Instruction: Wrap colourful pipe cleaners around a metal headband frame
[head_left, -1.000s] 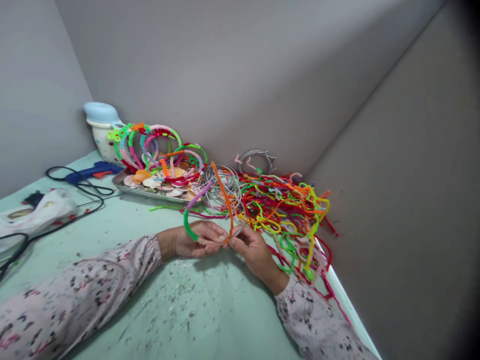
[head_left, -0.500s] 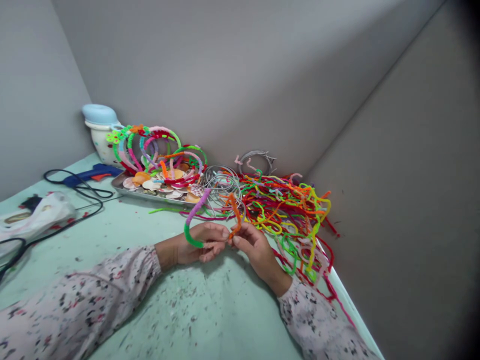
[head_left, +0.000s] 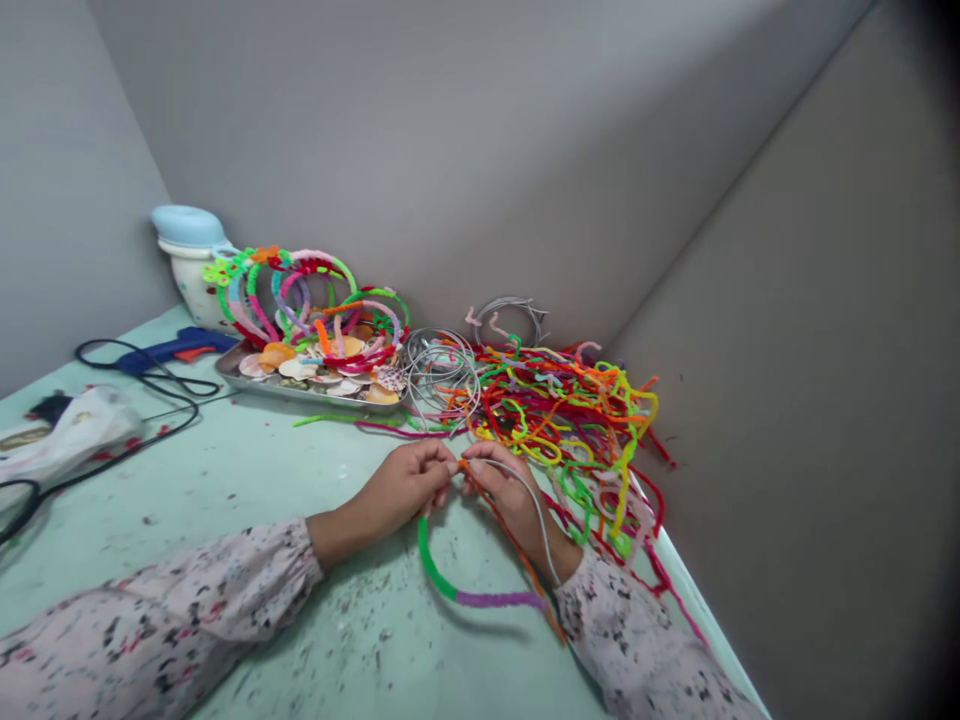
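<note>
My left hand (head_left: 409,485) pinches a bent wire ring, whose green and purple wrapped part (head_left: 435,572) hangs below the fingers. My right hand (head_left: 514,500) is closed at the fingertips on an orange pipe cleaner (head_left: 517,548), right beside the left fingertips. Its long end slants down past the right palm to the sleeve cuff. Bare grey wire (head_left: 541,510) from the ring arcs over the back of the right hand. The exact spot where orange pipe cleaner meets wire is mostly covered by my fingers.
Behind my hands lie coiled grey wires (head_left: 442,375) and a tangled heap of pipe cleaners (head_left: 570,410). A metal tray (head_left: 300,395) holds shells and wrapped rings. To the left are a blue glue gun (head_left: 169,350), its black cord (head_left: 176,425), a white plastic bag (head_left: 94,425) and a lidded container (head_left: 196,265).
The green and purple part has swung from above my left hand to below it. The orange pipe cleaner's loose end, upright before, now points down to the right.
</note>
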